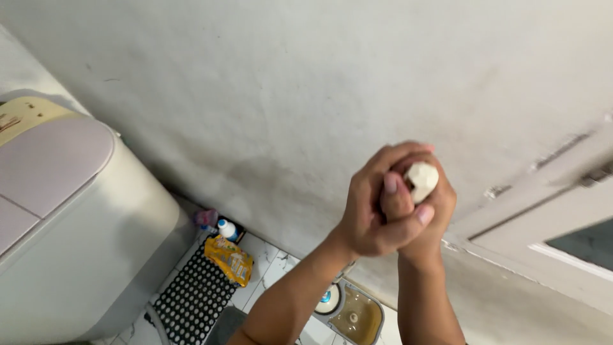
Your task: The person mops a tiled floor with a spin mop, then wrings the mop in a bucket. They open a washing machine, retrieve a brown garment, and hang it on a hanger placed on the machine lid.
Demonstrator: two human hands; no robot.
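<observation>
Both hands: my left hand (373,204) wraps my right hand (424,217), clenched on a white faceted knob (422,180).
Progress: knob gripped at three o'clock of centre, against the wall (255,83); turning looks unfinished.

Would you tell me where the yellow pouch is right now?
In the head view, the yellow pouch lies low and left on the black perforated mat, beside the washing machine.

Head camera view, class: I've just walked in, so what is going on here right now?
A person holds both hands clasped together in front of a stained white wall. The left hand wraps over the right hand, and a small pale faceted object is gripped between them. Below stand a washing machine, a black mat and a yellow packet.
</observation>
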